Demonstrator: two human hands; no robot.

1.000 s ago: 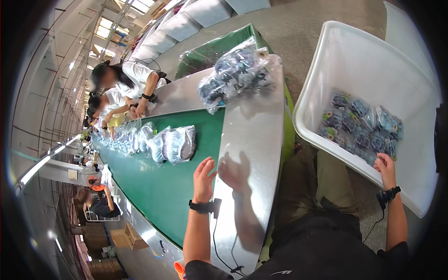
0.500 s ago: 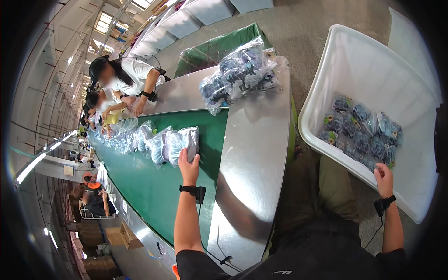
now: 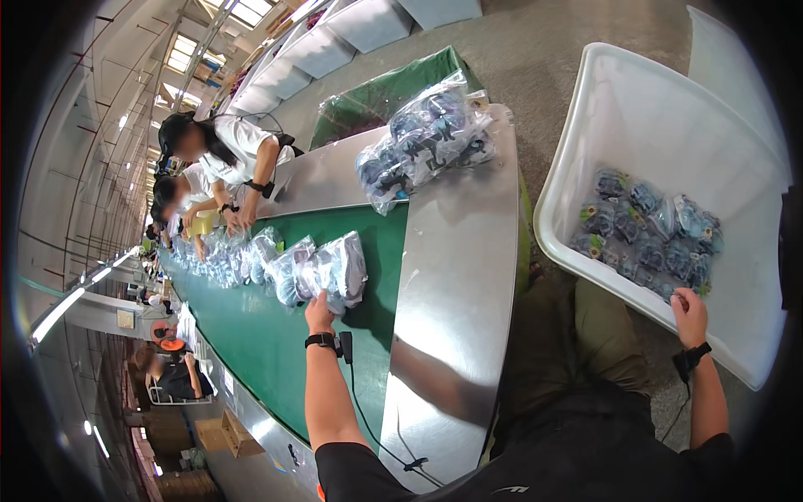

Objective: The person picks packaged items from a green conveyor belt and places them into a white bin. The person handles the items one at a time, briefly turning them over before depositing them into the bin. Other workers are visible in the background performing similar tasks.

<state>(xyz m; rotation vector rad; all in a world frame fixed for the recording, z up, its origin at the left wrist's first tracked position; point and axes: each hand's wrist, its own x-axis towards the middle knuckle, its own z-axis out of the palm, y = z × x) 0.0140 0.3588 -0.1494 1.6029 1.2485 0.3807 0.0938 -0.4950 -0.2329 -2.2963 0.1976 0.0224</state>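
On the green conveyor belt (image 3: pixel 259 322), a clear plastic bag (image 3: pixel 341 266) with pale blue-grey contents lies nearest to me. My left hand (image 3: pixel 319 316) grips its near edge, thumb against the plastic and the other fingers partly hidden by the bag. Over at the right, my right hand (image 3: pixel 691 316) is at the near rim of a white plastic bin (image 3: pixel 562 222), its fingers curled together. Whatever those fingers hold, if anything, is hidden. Inside the bin lie several bagged bluish items (image 3: pixel 648 226) with small green and yellow tags.
A bulging clear bag of bluish packs (image 3: pixel 431 134) sits on the metal table corner (image 3: pixel 456 276). More bagged items (image 3: pixel 222 255) line the belt, where co-workers (image 3: pixel 238 151) reach in. Behind stand a green-lined container (image 3: pixel 393 92) and white bins (image 3: pixel 368 29).
My left hand has moved from lying spread against the bag to closing at its near edge. That bag has shifted slightly right. My right hand has barely moved, staying by the bin's rim.
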